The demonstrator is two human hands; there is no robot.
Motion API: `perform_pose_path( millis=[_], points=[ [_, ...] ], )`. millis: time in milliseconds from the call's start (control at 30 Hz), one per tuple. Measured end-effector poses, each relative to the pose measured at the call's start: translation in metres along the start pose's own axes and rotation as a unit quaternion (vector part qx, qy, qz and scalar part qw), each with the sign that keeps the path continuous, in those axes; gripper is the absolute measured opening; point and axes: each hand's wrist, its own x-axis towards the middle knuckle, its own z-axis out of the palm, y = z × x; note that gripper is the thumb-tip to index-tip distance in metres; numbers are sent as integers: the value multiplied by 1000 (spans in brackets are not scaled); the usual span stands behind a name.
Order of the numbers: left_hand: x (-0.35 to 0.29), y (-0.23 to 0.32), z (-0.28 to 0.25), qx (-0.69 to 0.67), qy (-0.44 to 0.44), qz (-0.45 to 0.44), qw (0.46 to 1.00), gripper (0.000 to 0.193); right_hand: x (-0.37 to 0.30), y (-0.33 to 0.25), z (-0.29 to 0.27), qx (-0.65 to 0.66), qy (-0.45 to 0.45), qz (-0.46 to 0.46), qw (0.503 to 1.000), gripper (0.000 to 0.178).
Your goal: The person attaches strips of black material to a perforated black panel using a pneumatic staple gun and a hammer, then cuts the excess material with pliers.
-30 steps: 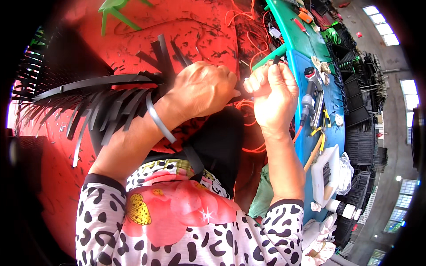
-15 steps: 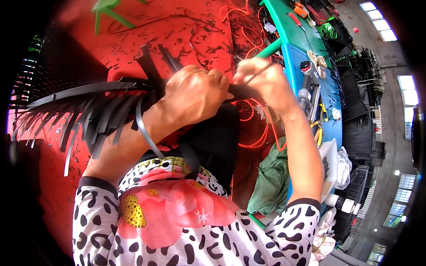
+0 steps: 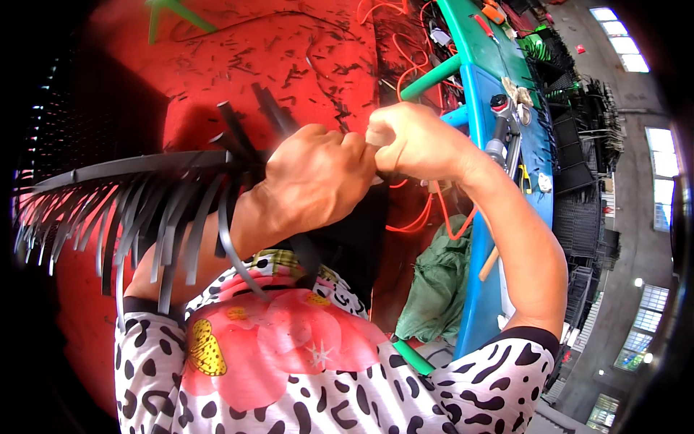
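Note:
My left hand (image 3: pixel 318 177) is closed in a fist, back of the hand up, around the black rim of a woven piece. From the fist the curved black rim (image 3: pixel 137 165) runs off to the left, with many flat black plastic strips (image 3: pixel 170 231) hanging below it. A few more strips (image 3: pixel 271 108) stick up beyond the wrist. Right against the left knuckles, my right hand (image 3: pixel 408 141) is curled in a pinch. A black strip showed in it a moment ago; its fingers now hide most of what they hold.
Black offcuts (image 3: pixel 289 69) litter the red floor. On the right a blue table (image 3: pixel 470 289) and a green table (image 3: pixel 499 58) carry a power tool (image 3: pixel 499 130) and a red-handled screwdriver (image 3: pixel 483 25). Orange hose (image 3: pixel 416 224) and a green sack (image 3: pixel 437 289) lie beside my knees. A green stool (image 3: pixel 181 14) stands far left.
My right hand has turned and come down against the left fist, its elbow swinging outward to the right. The strip between the hands is now mostly hidden. The rim at left has shifted slightly downward.

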Motion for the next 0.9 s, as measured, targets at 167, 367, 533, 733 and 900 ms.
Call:
perform_pose_path(
  millis=[167,367,533,733,900],
  points=[
    [-8,6,-1,-12,5,11,1000,21,-4,-1,6,-28,-31,23,999,24],
    [-13,12,-2,-5,-21,22,1000,23,-5,9,10,10,-50,44,998,17],
    [-11,16,-1,22,-28,13,999,23,-15,41,19,213,-52,-13,976,22],
    [-11,17,1,20,-30,2,999,23,-54,50,43,282,121,-191,932,28],
    [-11,15,2,19,-8,-7,1000,22,-46,48,63,113,257,-338,898,17]
  ],
)
